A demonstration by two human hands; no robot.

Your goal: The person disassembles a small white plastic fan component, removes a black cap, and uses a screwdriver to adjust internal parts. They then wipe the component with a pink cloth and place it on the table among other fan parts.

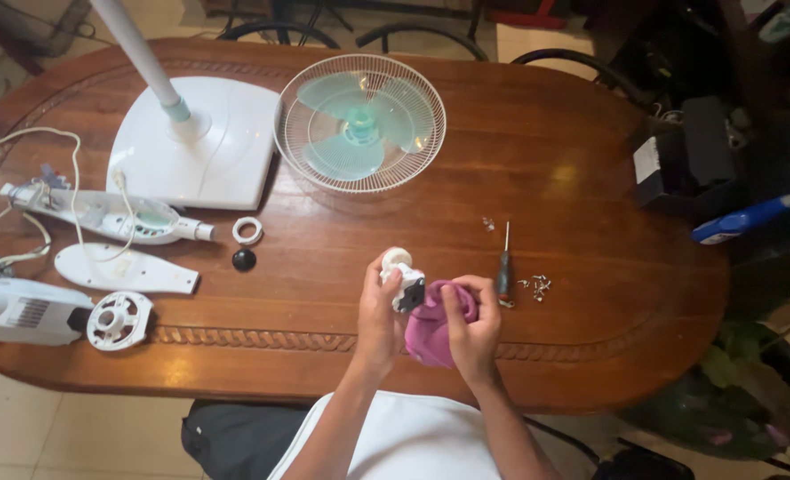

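My left hand (pixel 379 307) has its grip closed on a small white-and-black fan part (pixel 404 283), held above the table (pixel 573 160); my right hand (pixel 473 322) presses a purple cloth (pixel 430 333) against it. The fan lies dismantled: grille with blade (pixel 359 122), base (pixel 201 142), motor housing (pixel 22 311), screwdriver (pixel 503 267) and screws (pixel 537 284) set aside. Wiping seems midway; reassembly remains.

Left hand (pixel 379 307) grips a small white and black fan part (pixel 402 280). Right hand (pixel 473 324) presses a purple cloth (pixel 430 333) against it. Screwdriver (pixel 503 271) and loose screws (pixel 535 284) lie just beside, on the wooden table (pixel 573 160). Fan guard (pixel 359 122) lies beyond.
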